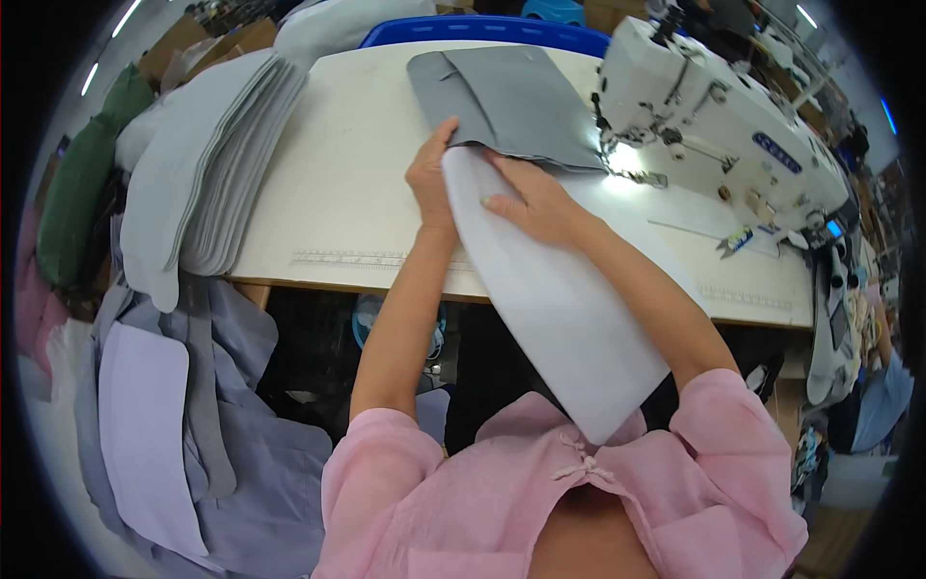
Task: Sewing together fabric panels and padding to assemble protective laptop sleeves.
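Observation:
A long pale grey-white panel (569,309) with a rounded end slopes from the table down toward my lap. My right hand (542,205) grips its upper part, thumb on top and some fingertips out of sight at the far edge. At the panel's upper left corner, my left hand (434,179) is closed on the edge, its fingers mostly hidden behind. Just beyond both hands lies a stack of darker grey fabric pieces (531,96), close to the lit needle area of a white sewing machine (714,125).
A thick pile of light grey panels (217,164) hangs over the table's left edge. More grey fabric (260,463) and a pale panel (145,425) lie lower left. Small thread snips (735,241) rest beside the machine. A blue bin (482,29) stands behind the white table (338,183).

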The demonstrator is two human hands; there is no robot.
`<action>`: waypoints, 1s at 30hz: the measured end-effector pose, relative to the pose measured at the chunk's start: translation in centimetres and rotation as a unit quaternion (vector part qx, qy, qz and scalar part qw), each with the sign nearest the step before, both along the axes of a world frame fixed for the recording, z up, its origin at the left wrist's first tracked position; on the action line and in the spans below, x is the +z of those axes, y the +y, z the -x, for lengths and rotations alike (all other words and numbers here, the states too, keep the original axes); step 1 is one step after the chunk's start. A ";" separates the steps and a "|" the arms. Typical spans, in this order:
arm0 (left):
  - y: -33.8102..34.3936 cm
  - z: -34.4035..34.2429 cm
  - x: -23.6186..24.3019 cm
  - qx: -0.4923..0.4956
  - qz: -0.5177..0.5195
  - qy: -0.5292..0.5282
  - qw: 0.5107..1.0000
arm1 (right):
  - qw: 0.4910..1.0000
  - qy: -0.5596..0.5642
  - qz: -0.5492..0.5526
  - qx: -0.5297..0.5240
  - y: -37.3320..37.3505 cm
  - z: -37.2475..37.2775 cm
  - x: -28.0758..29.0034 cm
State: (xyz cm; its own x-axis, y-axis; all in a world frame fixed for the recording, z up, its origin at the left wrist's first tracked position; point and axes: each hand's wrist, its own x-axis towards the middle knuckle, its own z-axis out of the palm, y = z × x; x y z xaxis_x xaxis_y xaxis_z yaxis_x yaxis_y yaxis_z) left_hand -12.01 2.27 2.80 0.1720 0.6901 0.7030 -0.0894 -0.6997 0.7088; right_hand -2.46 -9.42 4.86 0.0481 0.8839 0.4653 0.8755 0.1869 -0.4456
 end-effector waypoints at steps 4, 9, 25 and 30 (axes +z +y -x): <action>0.6 1.0 -0.1 -0.001 -0.020 -0.017 1.000 | 0.967 0.240 0.075 0.042 3.4 -0.1 0.6; -0.7 0.5 2.0 0.012 -0.199 -0.019 0.980 | 0.968 0.240 -0.005 -0.075 5.9 -7.5 -3.0; -0.8 2.4 2.8 -0.128 -0.270 0.066 0.952 | 0.971 -0.125 -0.005 -0.203 9.2 -7.7 -3.1; -0.6 3.3 2.2 -0.134 -0.276 0.081 0.948 | 0.978 -0.094 -0.001 -0.185 13.7 -5.6 -4.4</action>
